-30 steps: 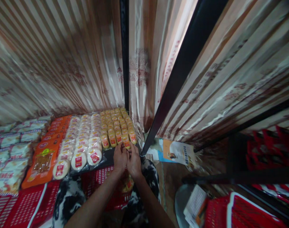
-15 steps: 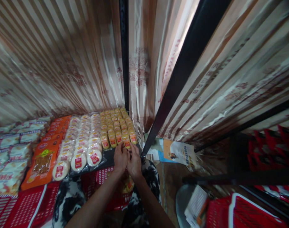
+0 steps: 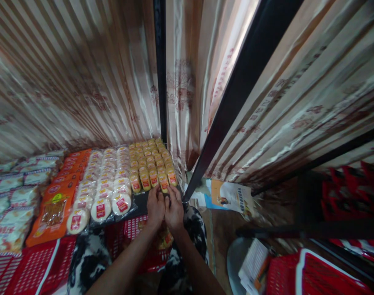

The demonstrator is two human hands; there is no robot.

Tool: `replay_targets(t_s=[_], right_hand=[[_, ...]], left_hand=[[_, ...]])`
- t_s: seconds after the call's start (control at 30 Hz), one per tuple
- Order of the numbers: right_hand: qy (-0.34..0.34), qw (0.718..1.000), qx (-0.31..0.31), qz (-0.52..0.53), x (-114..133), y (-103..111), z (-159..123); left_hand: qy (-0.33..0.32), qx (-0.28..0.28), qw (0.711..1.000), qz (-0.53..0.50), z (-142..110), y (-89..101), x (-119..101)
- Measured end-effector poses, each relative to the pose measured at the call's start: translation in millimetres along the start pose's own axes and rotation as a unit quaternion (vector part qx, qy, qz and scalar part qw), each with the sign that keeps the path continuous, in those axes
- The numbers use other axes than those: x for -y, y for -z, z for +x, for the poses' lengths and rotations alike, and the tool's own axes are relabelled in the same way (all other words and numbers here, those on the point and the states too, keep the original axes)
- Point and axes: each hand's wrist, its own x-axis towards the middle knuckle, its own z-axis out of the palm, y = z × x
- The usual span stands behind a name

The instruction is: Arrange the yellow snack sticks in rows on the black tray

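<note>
My left hand [image 3: 156,208] and my right hand [image 3: 174,209] meet at the front edge of a dark shelf [image 3: 140,203]. Between their fingertips is a small yellow-wrapped snack pack [image 3: 163,182] with a red label, in the front row of a block of similar packs [image 3: 149,159]. Both sets of fingers are bent round its near end; the thumbs are partly hidden. To the left, round white cakes in clear wrappers [image 3: 122,202] lie in overlapping columns. Below my wrists, more yellow packs [image 3: 165,239] lie in a red basket [image 3: 134,225].
Orange snack bags [image 3: 54,207] and white packets [image 3: 16,227] fill the shelf's left side. A black post [image 3: 217,123] rises just right of my hands, before pleated curtains [image 3: 113,82]. Printed bags [image 3: 231,196] lie on the floor; another red basket [image 3: 285,272] stands lower right.
My thumbs have moved slightly apart, and a narrow gap now shows between my hands. The front snack pack stays at almost the same place in its row.
</note>
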Motion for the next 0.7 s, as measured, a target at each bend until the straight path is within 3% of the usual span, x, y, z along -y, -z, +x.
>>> replay_targets(t_s=[0.7], right_hand=[[0.012, 1.0, 0.006, 0.027, -3.7, -1.2, 0.3]], left_hand=[[-0.029, 0.001, 0.998, 0.052, 2.2, -2.6, 8.6]])
